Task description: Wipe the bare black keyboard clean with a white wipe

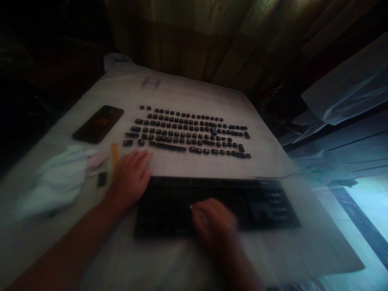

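Right hand (214,220) — over keyboard (166,214) (blurred)

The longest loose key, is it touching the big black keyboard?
Apart. The head view shows a strip of pale cloth plainly between the longest loose key and the top edge of the big black keyboard.

Plastic keyboard (242,206), plastic keycaps (186,127), smooth glossy phone (98,124), rumpled cloth bundle (57,176), matt fabric table cover (188,89)
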{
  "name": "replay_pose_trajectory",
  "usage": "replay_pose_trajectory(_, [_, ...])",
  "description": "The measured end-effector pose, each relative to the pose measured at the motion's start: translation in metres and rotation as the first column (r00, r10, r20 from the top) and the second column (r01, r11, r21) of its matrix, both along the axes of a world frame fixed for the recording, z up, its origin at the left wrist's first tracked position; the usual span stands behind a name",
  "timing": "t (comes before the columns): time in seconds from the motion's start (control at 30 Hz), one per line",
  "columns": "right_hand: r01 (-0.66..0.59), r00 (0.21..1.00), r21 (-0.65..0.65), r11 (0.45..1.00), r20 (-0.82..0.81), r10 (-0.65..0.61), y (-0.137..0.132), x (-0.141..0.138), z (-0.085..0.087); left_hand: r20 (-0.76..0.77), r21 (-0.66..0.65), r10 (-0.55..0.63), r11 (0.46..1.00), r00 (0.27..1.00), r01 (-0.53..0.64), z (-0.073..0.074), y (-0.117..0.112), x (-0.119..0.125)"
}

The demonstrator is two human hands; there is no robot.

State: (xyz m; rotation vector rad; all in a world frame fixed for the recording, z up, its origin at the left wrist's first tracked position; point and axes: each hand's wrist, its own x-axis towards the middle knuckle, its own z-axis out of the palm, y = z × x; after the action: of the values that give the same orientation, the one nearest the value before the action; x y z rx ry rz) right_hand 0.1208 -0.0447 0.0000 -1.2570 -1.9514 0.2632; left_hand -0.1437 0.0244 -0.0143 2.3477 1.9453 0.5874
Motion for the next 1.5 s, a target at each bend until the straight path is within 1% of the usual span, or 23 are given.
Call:
replay_pose_trajectory(0.07, [-0.029, 0.996, 0.005, 1.000, -0.081, 0.029, 0.003, 0.006, 0.009, -0.001, -0.005, -0.003, 1.000, 1.000, 0.003, -0.001, 0.000, -0.001])
replay_pose_trajectory(0.1, [-0.022, 0.995, 0.006, 1.000, -0.099, 0.022, 0.004, 0.009, 0.014, -0.002, -0.008, -0.005, 1.000, 1.000, 0.005, -0.002, 0.001, -0.002])
replay_pose_trajectory(0.2, [0.052, 0.994, 0.023, 0.998, -0.099, -0.049, 0.007, 0.023, 0.024, 0.000, -0.009, -0.011, 1.000, 1.000, 0.011, -0.003, 0.001, -0.004])
replay_pose_trajectory(0.3, [0.071, 0.994, 0.037, 0.997, -0.082, -0.067, 0.007, 0.033, 0.027, -0.001, 0.002, -0.007, 1.000, 1.000, 0.007, -0.004, 0.001, -0.004])
replay_pose_trajectory(0.4, [0.066, 0.994, 0.049, 0.997, -0.089, -0.062, 0.007, 0.036, 0.026, -0.009, -0.001, -0.008, 1.000, 1.000, 0.008, -0.003, 0.002, -0.004])
replay_pose_trajectory(0.53, [0.003, 0.998, 0.042, 0.999, -0.069, 0.000, 0.007, 0.029, 0.021, -0.024, -0.014, -0.011, 1.000, 1.000, 0.011, 0.000, 0.003, -0.003])
replay_pose_trajectory(0.77, [-0.044, 0.997, 0.039, 0.998, 0.058, 0.041, 0.007, 0.023, 0.008, -0.020, 0.000, -0.021, 1.000, 1.000, 0.021, -0.005, 0.003, -0.007])
replay_pose_trajectory(0.9, [-0.053, 0.994, 0.034, 0.998, 0.096, 0.050, 0.007, 0.023, 0.008, -0.017, 0.003, -0.023, 1.000, 1.000, 0.023, -0.006, 0.003, -0.009])
replay_pose_trajectory(1.03, [-0.059, 0.987, 0.032, 0.998, 0.154, 0.054, 0.007, 0.022, 0.009, -0.029, 0.003, -0.023, 1.000, 0.999, 0.023, -0.004, 0.002, -0.006])
replay_pose_trajectory(1.27, [0.020, 0.988, -0.013, 1.000, 0.151, -0.018, 0.002, 0.018, -0.003, -0.037, 0.000, -0.008, 1.000, 0.999, 0.008, -0.002, 0.002, -0.003])
replay_pose_trajectory(1.5, [0.041, 0.990, 0.012, 0.999, 0.138, -0.042, 0.002, 0.015, -0.004, -0.030, -0.013, -0.016, 1.000, 0.999, 0.015, -0.001, 0.002, -0.003])
